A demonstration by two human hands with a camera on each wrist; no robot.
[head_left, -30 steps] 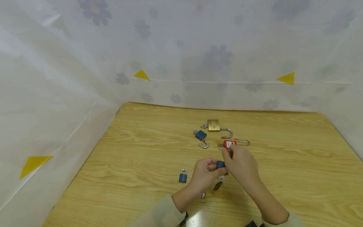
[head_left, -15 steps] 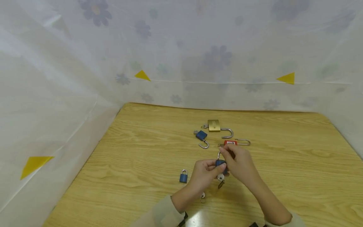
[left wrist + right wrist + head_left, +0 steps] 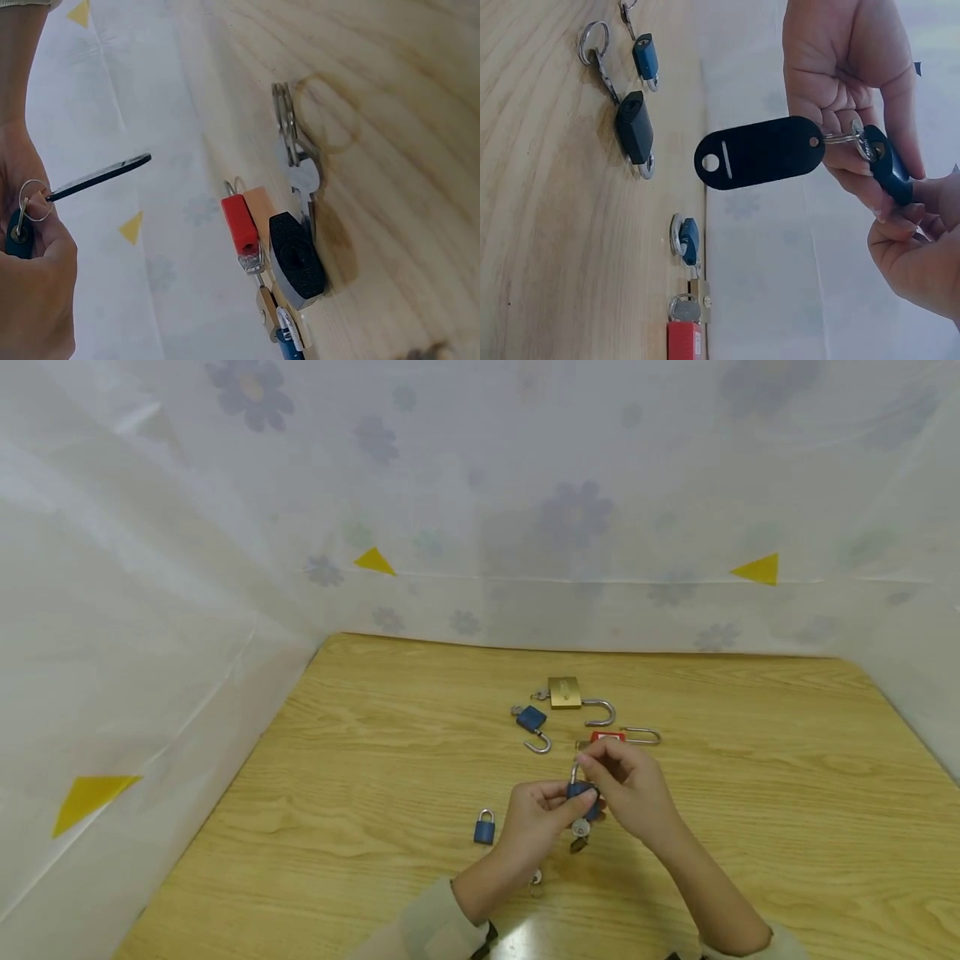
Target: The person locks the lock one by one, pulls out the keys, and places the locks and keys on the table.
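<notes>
I pinch the blue padlock (image 3: 576,789) between the fingers and thumb of my left hand (image 3: 536,814), its black tag (image 3: 761,154) hanging from the key end, while my right hand (image 3: 637,785) pinches its raised shackle, all above the table (image 3: 787,793) and well in from either side edge. Just beyond my right fingers lies the red padlock (image 3: 608,737), and the brass padlock (image 3: 565,692) is nearest the back edge; rightward, wood grain runs a long way to the table's side.
</notes>
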